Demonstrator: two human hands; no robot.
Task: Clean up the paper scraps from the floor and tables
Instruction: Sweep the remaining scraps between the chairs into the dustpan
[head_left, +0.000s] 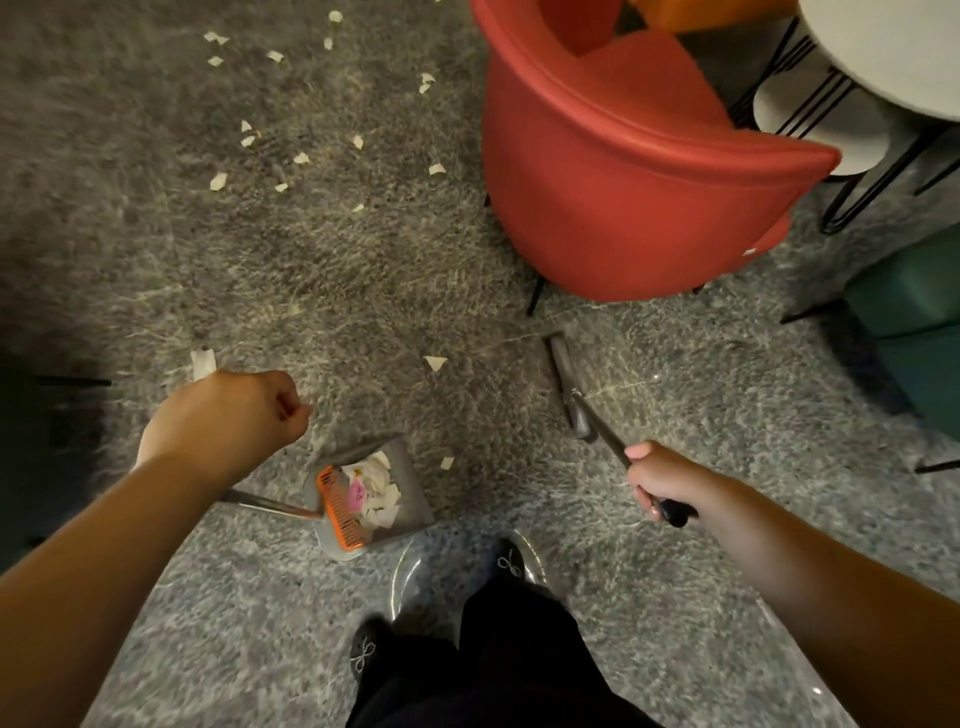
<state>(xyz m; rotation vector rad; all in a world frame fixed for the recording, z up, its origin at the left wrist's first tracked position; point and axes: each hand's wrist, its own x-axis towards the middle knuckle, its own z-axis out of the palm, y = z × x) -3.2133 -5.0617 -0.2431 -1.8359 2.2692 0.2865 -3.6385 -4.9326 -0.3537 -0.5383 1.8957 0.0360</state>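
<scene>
The right hand (655, 480) grips the dark handle of a broom (570, 387), fingers curled round the shaft; the broom head rests on the floor (311, 270) just in front of the red armchair (623, 171). The left hand (244, 410) is clenched above the floor, well to the left of the armchair; the metal handle of a dustpan (415, 499) runs up under its wrist, but whether the fingers hold that handle cannot be told. The dustpan sits on the floor in front of the armchair and to its left, between the two hands and nearer the person's feet; it has an orange comb edge and contains a heap of collected scraps (382, 493), white with one pink piece. One loose scrap (447, 462) lies just beside the dustpan on the armchair side. A triangular scrap (435, 362) lies between the dustpan and the armchair. A larger scrap (202, 362) lies just beyond the left hand, far from the armchair. A scatter of paper scraps (291, 119) covers the floor to the left of the armchair, level with its seat. A white round worktop (893, 47) on black wire legs stands directly behind the armchair, and a green seat (914, 317) stands to its right.
</scene>
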